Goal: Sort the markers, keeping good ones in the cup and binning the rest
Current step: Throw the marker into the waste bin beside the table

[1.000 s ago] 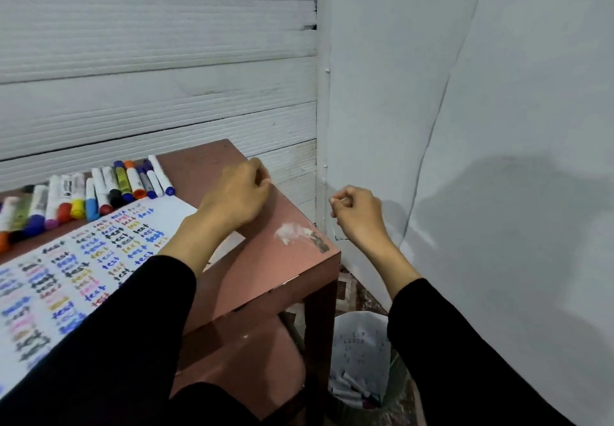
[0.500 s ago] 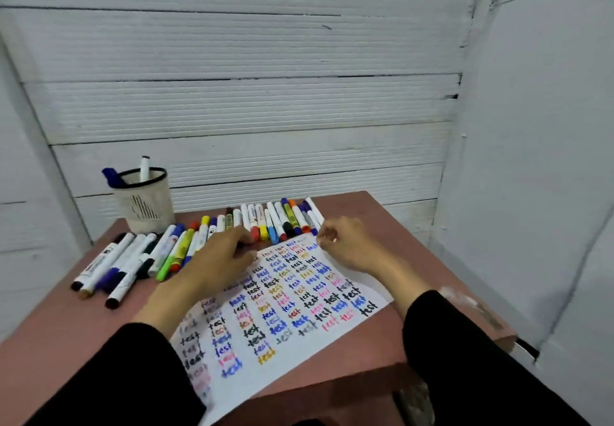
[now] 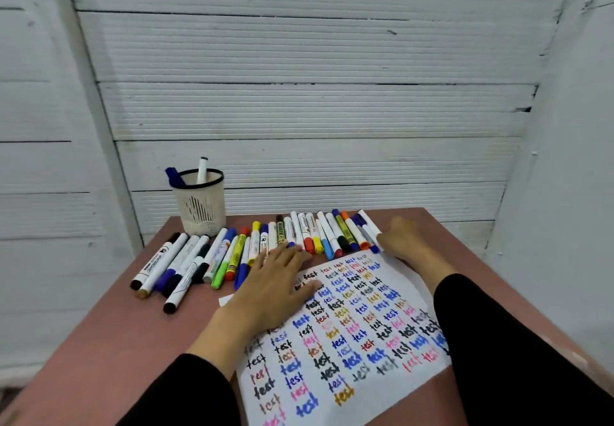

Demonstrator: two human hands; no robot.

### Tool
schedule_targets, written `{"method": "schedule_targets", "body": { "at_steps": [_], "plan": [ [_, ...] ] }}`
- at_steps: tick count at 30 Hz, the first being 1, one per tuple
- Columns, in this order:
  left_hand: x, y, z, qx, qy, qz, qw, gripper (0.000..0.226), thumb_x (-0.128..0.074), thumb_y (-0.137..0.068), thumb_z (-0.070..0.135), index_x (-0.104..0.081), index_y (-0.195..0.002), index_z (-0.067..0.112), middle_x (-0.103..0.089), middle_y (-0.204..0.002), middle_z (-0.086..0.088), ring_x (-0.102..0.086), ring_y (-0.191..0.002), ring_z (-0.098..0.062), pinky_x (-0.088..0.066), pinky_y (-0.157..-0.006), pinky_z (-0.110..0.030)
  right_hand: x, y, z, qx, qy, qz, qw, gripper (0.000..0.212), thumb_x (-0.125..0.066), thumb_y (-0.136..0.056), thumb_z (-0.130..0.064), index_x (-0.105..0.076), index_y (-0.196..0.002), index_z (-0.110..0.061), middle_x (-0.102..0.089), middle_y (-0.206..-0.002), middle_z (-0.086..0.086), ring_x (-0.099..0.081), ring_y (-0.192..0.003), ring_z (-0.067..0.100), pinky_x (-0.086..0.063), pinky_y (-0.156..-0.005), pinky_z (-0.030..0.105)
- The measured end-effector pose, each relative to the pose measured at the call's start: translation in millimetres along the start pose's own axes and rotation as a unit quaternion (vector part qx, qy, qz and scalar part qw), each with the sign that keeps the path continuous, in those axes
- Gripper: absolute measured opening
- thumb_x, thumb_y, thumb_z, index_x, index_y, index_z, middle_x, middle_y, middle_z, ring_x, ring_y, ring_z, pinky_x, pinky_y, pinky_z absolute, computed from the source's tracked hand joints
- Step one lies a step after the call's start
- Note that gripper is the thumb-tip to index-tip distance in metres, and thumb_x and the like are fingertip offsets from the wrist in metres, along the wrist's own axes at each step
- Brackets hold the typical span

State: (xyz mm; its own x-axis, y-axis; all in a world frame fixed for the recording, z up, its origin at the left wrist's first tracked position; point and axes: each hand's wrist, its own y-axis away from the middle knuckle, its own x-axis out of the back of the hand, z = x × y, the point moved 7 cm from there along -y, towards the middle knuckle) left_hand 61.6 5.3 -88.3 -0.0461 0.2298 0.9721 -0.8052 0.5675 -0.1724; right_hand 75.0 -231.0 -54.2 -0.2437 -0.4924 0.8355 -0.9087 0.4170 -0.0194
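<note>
Two hands meet the marker row (image 3: 299, 239): left hand (image 3: 275, 282) spread flat, right hand (image 3: 403, 243) fingers' state unclear.

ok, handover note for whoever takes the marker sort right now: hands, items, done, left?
Left hand: open, flat on the test sheet, fingertips at the marker row.
Right hand: at the row's right end, grip unclear.
Cup: back left of the table, two markers in it.
Done: sheet is covered in "test" scribbles.
Left: the whole row, which lies unsorted behind the sheet. No bin in view.
</note>
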Motion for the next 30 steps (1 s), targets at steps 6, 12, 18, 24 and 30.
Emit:
{"method": "schedule_targets", "body": {
  "at_steps": [6, 12, 18, 24, 30],
  "plan": [
    [0, -2, 5, -0.005, 0.004, 0.009, 1.000, 0.058, -0.025, -0.098, 0.058, -0.022, -0.149, 0.031, -0.011, -0.160, 0.008, 0.002, -0.148, -0.010, 0.006, -0.118, -0.038, 9, 4, 10, -0.008, 0.033, 0.015, 0.999, 0.007, -0.053, -0.093, -0.007, -0.051, -0.086, -0.006, -0.052, -0.078, 0.005, -0.047, -0.061, 0.014, -0.034, -0.047, 0.025],
    [16, -10, 12, -0.019, 0.024, 0.026, 0.999, 0.056, -0.035, -0.099, 0.053, -0.023, -0.148, 0.029, -0.015, -0.159, 0.009, -0.002, -0.148, -0.011, 0.000, -0.119, -0.037, 22, 7, 23, -0.023, 0.002, 0.060, 0.998, 0.018, -0.047, -0.096, -0.007, -0.056, -0.109, 0.002, -0.050, -0.079, 0.007, -0.045, -0.064, 0.017, -0.028, -0.048, 0.027],
    [31, -31, 1, 0.025, 0.188, 0.139, 0.972, 0.036, -0.040, -0.100, 0.044, -0.048, -0.131, 0.028, -0.047, -0.137, 0.007, -0.042, -0.127, -0.012, -0.036, -0.100, -0.029, 57, 1, 49, -0.069, -0.179, 0.222, 0.956, 0.023, -0.046, -0.096, -0.005, -0.058, -0.110, 0.009, -0.061, -0.111, 0.024, -0.059, -0.101, 0.038, -0.038, -0.072, 0.030],
    [27, -27, -1, 0.021, 0.233, 0.174, 0.957, 0.031, -0.041, -0.100, 0.041, -0.053, -0.124, 0.027, -0.054, -0.126, 0.014, -0.047, -0.117, -0.003, -0.040, -0.095, -0.025, 58, 9, 36, -0.004, -0.320, 0.218, 0.922, 0.017, -0.047, -0.100, -0.015, -0.056, -0.108, -0.003, -0.052, -0.100, 0.005, -0.049, -0.090, 0.019, -0.036, -0.076, 0.027],
    [31, -21, 1, 0.016, 0.320, 0.190, 0.928, 0.042, -0.042, -0.099, 0.042, -0.047, -0.136, 0.023, -0.051, -0.126, 0.017, -0.046, -0.117, 0.002, -0.037, -0.097, -0.019, 25, 23, 4, 0.050, -0.366, 0.012, 0.929, 0.021, -0.047, -0.102, -0.018, -0.061, -0.106, -0.003, -0.054, -0.075, 0.003, -0.049, -0.065, 0.010, -0.042, -0.053, 0.010]
  ]
}}
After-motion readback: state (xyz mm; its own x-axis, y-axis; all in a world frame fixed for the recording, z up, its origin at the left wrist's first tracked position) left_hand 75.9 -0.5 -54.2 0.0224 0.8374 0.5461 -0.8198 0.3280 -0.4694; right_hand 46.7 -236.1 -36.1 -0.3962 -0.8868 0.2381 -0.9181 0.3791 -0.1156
